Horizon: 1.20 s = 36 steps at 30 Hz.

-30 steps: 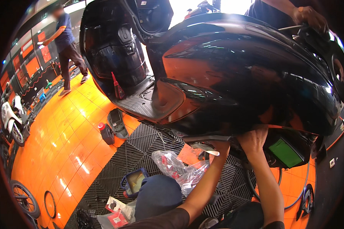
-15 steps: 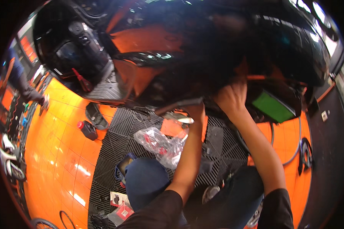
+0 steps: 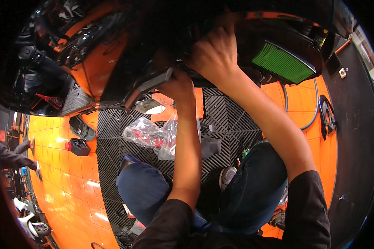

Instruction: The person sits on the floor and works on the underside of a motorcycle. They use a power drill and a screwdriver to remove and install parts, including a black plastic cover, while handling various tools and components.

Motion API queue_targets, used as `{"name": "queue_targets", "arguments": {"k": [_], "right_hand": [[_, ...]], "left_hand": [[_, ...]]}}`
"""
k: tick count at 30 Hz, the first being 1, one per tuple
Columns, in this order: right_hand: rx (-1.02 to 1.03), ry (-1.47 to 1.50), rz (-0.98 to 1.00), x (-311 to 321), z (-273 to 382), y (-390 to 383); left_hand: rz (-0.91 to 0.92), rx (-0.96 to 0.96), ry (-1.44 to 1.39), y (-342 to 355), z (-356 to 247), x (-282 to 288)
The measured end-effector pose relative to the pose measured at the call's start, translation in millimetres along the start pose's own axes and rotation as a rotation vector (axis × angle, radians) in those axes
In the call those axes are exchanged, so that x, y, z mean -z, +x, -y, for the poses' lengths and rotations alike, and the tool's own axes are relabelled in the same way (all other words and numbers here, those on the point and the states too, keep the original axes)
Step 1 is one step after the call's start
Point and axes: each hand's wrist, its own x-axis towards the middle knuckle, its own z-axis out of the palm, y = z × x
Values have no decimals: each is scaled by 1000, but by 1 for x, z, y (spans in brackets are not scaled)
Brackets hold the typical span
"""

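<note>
A glossy black scooter body [image 3: 108,79] with orange reflections fills the upper part of the view. My right hand [image 3: 216,56] reaches up under its dark bodywork, fingers bent around something that the shadow hides. Lower and to the left, my left hand [image 3: 178,86] is at the end of a narrow dark panel [image 3: 147,85] along the scooter's lower edge. Its fingertips disappear behind that panel, so its grip does not show. To the right of my right hand, a green pleated air filter [image 3: 284,63] sits in a black housing under the body.
Clear plastic bags [image 3: 143,132] with red parts lie on the black ribbed mat [image 3: 112,137] below. A black bottle with a red cap [image 3: 79,147] stands on the orange tiles [image 3: 62,174]. A hose [image 3: 313,112] and a black plastic part [image 3: 327,116] are at right. Someone's legs [image 3: 14,155] show far left.
The view has shifted closer under the scooter, so its body and the green filter sit higher. Both hands remain under the bodywork, my right hand now reaching further up.
</note>
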Motion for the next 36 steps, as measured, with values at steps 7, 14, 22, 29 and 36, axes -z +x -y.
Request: {"name": "queue_targets", "arguments": {"k": [7,14,22,29,36], "right_hand": [[19,71,146,2,-8,-3],[141,128,-419,-7,-13,4],[-11,548,39,158,-73,-95],[-1057,-246,249,376,-129,-421],[-1990,-586,311,536,18,-747]], "left_hand": [[-31,-84,46,-10,-16,3],[155,-29,-34,-1,-29,14],[240,261,-179,-16,-53,21],[57,146,-201,-62,-74,9],[345,-48,-490,-103,-132,-8]]}}
